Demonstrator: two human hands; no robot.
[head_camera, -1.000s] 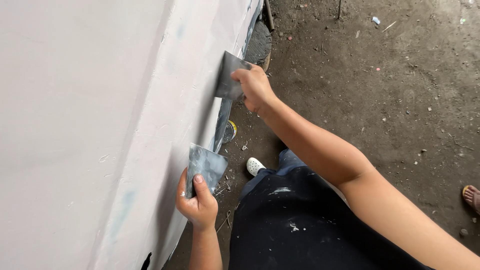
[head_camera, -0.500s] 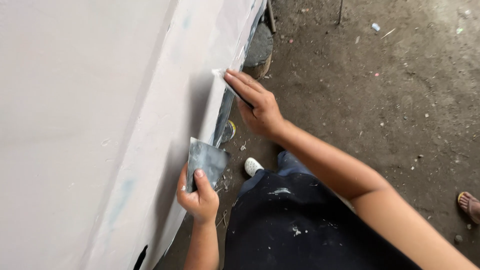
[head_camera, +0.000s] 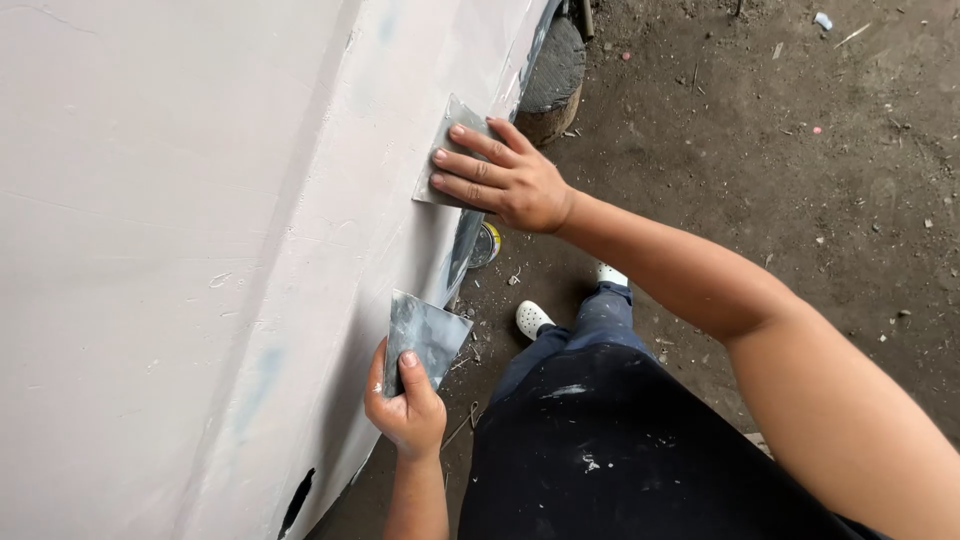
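My right hand (head_camera: 505, 180) presses a flat grey metal spreader blade (head_camera: 447, 150) against the pale grey, filler-coated body panel (head_camera: 200, 250), fingers spread across the blade. Lower down, my left hand (head_camera: 408, 405) grips a second grey spreader plate (head_camera: 425, 335), smeared with putty, held just off the panel's lower edge with the thumb on its face.
Bare dirt ground (head_camera: 760, 130) with scattered debris lies to the right. A dark tyre (head_camera: 553, 70) sits under the panel near the top. A small round tin (head_camera: 486, 243) rests on the ground. My dark trousers (head_camera: 620, 440) and white shoes (head_camera: 532, 319) are below.
My right hand turned the blade flat onto the panel and slid it up and left across the surface. My left hand with its plate stayed almost still.
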